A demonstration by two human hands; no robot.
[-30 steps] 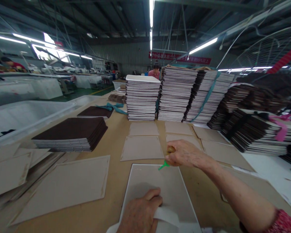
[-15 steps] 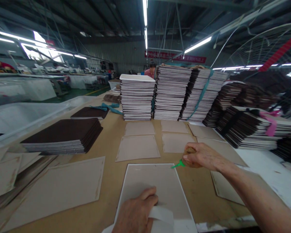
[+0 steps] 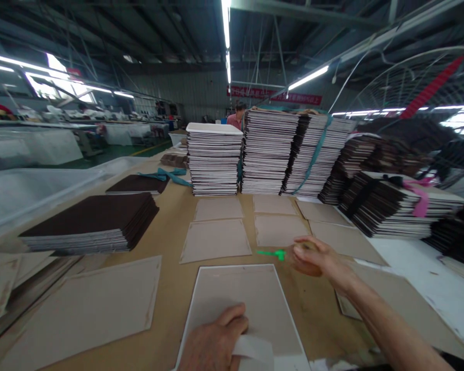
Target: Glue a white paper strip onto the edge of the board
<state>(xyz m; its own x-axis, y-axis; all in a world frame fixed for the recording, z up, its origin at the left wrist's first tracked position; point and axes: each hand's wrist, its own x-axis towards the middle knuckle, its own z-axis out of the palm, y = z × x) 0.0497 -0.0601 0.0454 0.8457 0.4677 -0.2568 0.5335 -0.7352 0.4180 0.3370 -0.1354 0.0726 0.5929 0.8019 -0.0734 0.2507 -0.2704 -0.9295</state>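
Note:
A glue bottle (image 3: pixel 302 260) with a thin green nozzle is gripped in my right hand (image 3: pixel 317 257), fingers wrapped round it. Its nozzle points left, just beyond the far edge of a grey-beige board (image 3: pixel 232 288) with a white border. My left hand (image 3: pixel 216 340) rests on the near part of that board, its fingers curled together. From under those fingers a white strip (image 3: pixel 254 348) sticks out to the right, partly hidden by the hand. Two rows of smaller beige boards lie past the far edge, among them one board (image 3: pixel 216 239) just ahead.
Left of me are a large beige board (image 3: pixel 96 304), a stack of dark brown panels (image 3: pixel 88 219) and loose boards (image 3: pixel 0 288). Tall panel stacks (image 3: pixel 214 162) stand at the back. Tied bundles (image 3: pixel 394 206) sit at the right. A person (image 3: pixel 235 118) is behind the stacks.
My right hand has swung the green nozzle leftward and off the board's far right corner. My left hand stays on the board. The view has shifted slightly.

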